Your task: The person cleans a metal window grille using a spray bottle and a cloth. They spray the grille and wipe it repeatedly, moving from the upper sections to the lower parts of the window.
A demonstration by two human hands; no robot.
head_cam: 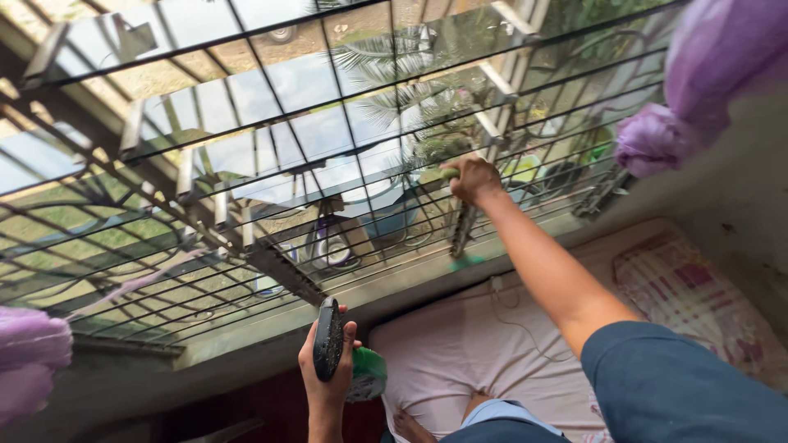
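The right hand [474, 179] is stretched up to the middle of the frame, at the barred window [271, 148]. Its grip is closed around a small green cloth [451, 173], of which only a bit shows at the fingers, pressed against the window beside a louvre frame [462, 230]. The arm runs down to the lower right of the frame, where a dark blue sleeve [681, 385] covers the shoulder.

The left hand [327, 369] is low in the middle of the frame, in front of the window sill [271, 324]. Its grip is clamped on a dark, flat, oblong brush [328, 338], held upright on edge. A green and clear plastic bottle [367, 373] shows just behind that hand, touching it; whether the hand holds it too cannot be told.

Below the window lies a bed [460, 344] with a pale pink sheet, and a white cable [513, 320] trails across it. A checked pink pillow [698, 295] rests at the right of the frame. Purple curtains are bunched at the upper right [706, 74] and lower left [29, 353] corners. Through the glass, palm leaves [386, 61] and a round blue tub [394, 209] appear outside. The person's knee [492, 410] shows at the bottom edge.
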